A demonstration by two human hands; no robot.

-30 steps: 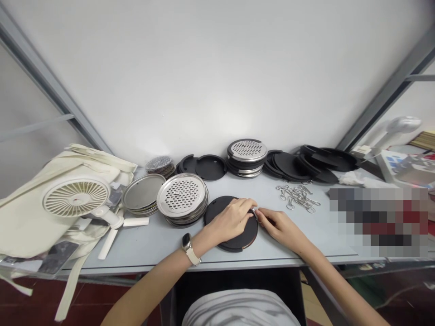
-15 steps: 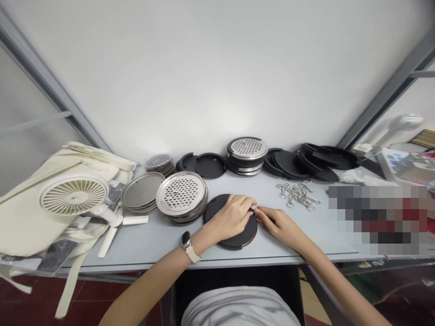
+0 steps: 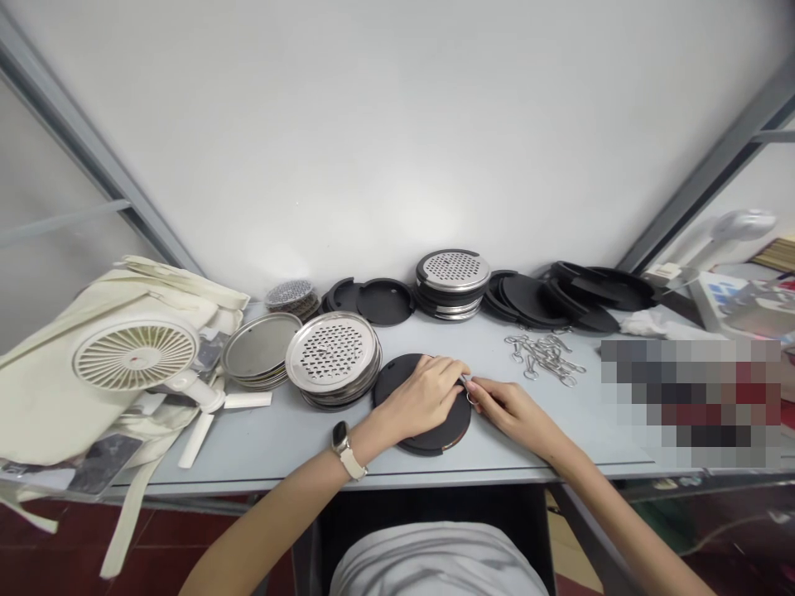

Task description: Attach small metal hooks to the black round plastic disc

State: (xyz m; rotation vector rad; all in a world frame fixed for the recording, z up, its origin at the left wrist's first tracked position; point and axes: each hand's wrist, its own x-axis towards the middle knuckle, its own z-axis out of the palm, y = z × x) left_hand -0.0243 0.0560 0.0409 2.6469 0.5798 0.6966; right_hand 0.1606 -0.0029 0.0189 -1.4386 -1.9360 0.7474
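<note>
On my feed the right hand (image 3: pixel 513 414) is pinched narrow, its fingertips (image 3: pixel 477 388) closed on a small metal fitting (image 3: pixel 464 380) at the rim of a black round disc (image 3: pixel 397 382). The fitting is too small for me to make out its exact shape from here. The left hand (image 3: pixel 419 401) lies cupped over the disc, its fingers curled toward the same spot, though I can't tell whether it grips or only steadies. The disc lies flat near the front edge of the pale grey worktop (image 3: pixel 261 443), with a thin brown layer showing along its lower rim. Over the last second the hands have barely shifted, and the fitting sits at the same place on the rim. Just right of the hands is a loose heap of steel snap hooks (image 3: pixel 545 358). Just left, almost touching the disc, is a stack of perforated steel plates (image 3: pixel 332 352), then a stack of plain steel discs (image 3: pixel 259 346). More black discs (image 3: pixel 527 302) line the back edge, and a cream fan (image 3: pixel 135 356) sits at the left end.
</note>
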